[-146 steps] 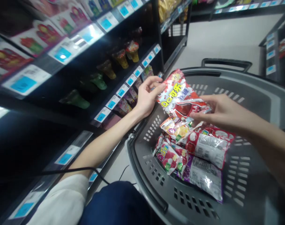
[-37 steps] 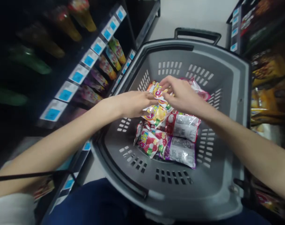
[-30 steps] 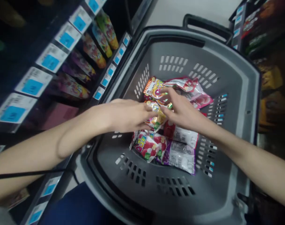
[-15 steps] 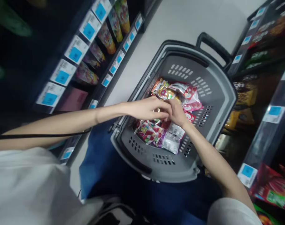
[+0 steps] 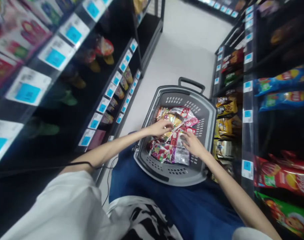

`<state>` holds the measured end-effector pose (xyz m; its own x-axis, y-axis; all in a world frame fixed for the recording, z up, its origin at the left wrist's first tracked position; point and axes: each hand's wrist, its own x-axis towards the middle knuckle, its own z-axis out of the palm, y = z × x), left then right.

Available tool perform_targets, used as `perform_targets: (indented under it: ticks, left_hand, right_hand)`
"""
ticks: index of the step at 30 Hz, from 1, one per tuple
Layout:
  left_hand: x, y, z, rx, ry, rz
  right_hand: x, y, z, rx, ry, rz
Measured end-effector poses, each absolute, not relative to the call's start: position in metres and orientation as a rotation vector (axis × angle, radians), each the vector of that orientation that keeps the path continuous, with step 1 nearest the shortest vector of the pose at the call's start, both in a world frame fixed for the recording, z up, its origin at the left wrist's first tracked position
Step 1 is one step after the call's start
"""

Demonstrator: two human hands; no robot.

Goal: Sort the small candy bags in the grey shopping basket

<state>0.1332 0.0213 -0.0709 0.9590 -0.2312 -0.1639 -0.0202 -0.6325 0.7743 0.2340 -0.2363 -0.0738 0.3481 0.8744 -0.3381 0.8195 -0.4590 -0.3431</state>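
A grey shopping basket [image 5: 212, 126] stands in front of my knees, with several snack packets inside. My left hand [image 5: 162, 128] is over the packets at the basket's left, fingers stretched and slightly bent, next to a gold packet [image 5: 175, 119]. My right hand [image 5: 193, 144] is over the right side, its fingers apart, close to a red packet [image 5: 175, 137]. Neither hand visibly grips anything; whether the fingertips touch the packets I cannot tell. Nearest me lie a red-and-green packet [image 5: 158, 152] and a purple-and-silver packet [image 5: 181, 156]. A pink-and-white packet [image 5: 189, 115] lies at the far side.
Dark shelves with price tags [image 5: 55, 57] rise on my left. On the right, shelves hold yellow bags [image 5: 223, 128], blue bags [image 5: 284, 100], red bags [image 5: 289, 175] and a green bag [image 5: 286, 213]. Pale floor [image 5: 183, 50] runs between them. A thin cable [image 5: 108, 186] hangs by my left arm.
My hands, close together over the packets before, have moved apart to the left and right. The view has turned and pulled back, showing more of the shelves and floor.
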Motion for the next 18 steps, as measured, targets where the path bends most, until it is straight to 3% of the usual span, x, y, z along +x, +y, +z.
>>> perform_targets:
  ticks: [10, 18]
  left_hand:
    - [0.162, 0.008, -0.126, 2.796, -0.288, -0.734]
    - [0.179, 0.017, -0.153, 2.915, -0.267, -0.785]
  right_hand:
    - [0.172, -0.25, -0.078, -2.749, -1.491, 0.903]
    - [0.146, -0.25, -0.077, -2.743, -1.486, 1.034]
